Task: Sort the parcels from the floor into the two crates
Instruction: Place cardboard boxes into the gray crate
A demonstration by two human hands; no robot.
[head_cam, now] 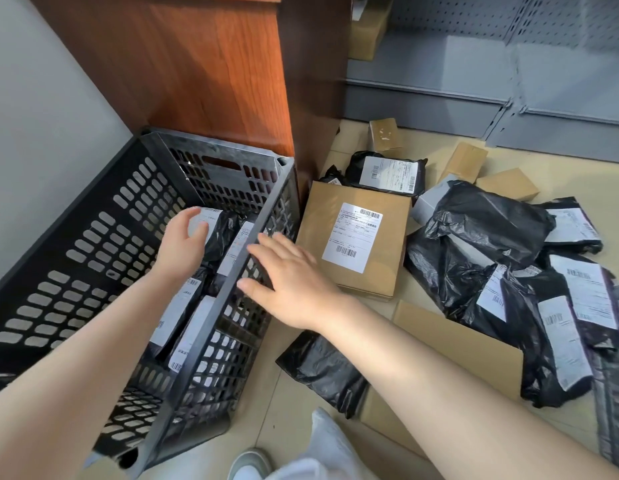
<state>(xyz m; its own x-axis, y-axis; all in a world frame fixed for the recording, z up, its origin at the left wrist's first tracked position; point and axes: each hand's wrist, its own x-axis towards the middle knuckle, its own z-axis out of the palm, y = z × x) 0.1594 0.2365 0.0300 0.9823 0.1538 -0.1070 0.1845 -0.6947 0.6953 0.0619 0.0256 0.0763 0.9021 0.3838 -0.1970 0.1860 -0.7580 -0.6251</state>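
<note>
L hand (pixel 183 237) is curling fingers round a bag (pixel 214 230) in crate (pixel 93 244), seating it; R hand (pixel 287 275), fingers spread, is steadying rim.

A wooden cabinet (pixel 211 74) stands against a pale wall (pixel 34 109); grey metal shelving (pixel 474 64) lines the beige tiled floor (pixel 560 181)

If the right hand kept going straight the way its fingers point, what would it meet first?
Most likely the top rim of the black crate: the right hand is open, its fingertips pointing left at that rim. Depth is unclear; it may pass just above onto the bagged parcels inside.
</note>
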